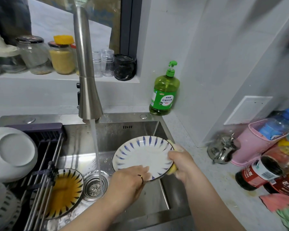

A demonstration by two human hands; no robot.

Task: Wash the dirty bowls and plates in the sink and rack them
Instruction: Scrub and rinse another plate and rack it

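Observation:
Over the steel sink [140, 127] I hold a white plate with blue streaks [140, 154], tilted toward me. My left hand [128, 182] grips its near rim, thumb on the face. My right hand [182, 162] holds a yellow sponge [173, 169] against the plate's right rim. A yellow-stained plate with dark streaks [65, 190] lies on the sink floor at the left, partly under the rack bars. Water runs from the steel tap [87, 72] into the drain [94, 185].
A dark drying rack [45, 157] spans the sink's left side and carries an upturned white bowl [12, 152] and striped dishes [3, 209]. A green dish-soap bottle [164, 92] stands behind the sink. Sauce bottles [259, 174], a pink basket [255, 142] and a steel kettle [222, 150] crowd the right counter.

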